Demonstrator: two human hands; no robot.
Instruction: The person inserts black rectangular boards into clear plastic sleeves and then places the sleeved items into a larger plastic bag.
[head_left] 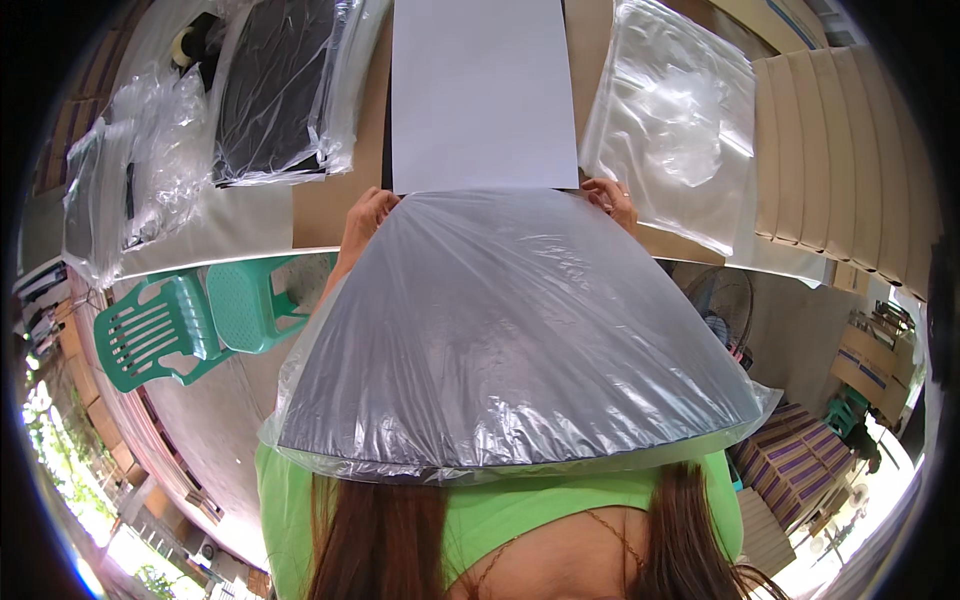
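A large clear plastic bag (510,340) stretches from the table edge toward my chest, and a dark flat panel shows through it. At the bag's far left corner, my left hand (371,214) is closed with its fingertips pinching the edge. My right hand (611,201), with a ring on one finger, is likewise closed at the far right corner. A white sheet (485,95) lies flat beyond the bag, its near edge meeting the bag's far edge between my hands. Whether the sheet reaches inside the bag I cannot tell.
Left on the table (320,215) lie a plastic-wrapped dark stack (272,90), crumpled clear plastic (165,140) and a tape roll (182,46). A stack of clear bags (675,125) and a row of brown cardboard (835,150) stand right. Green chairs (160,325) and a fan (735,300) are below.
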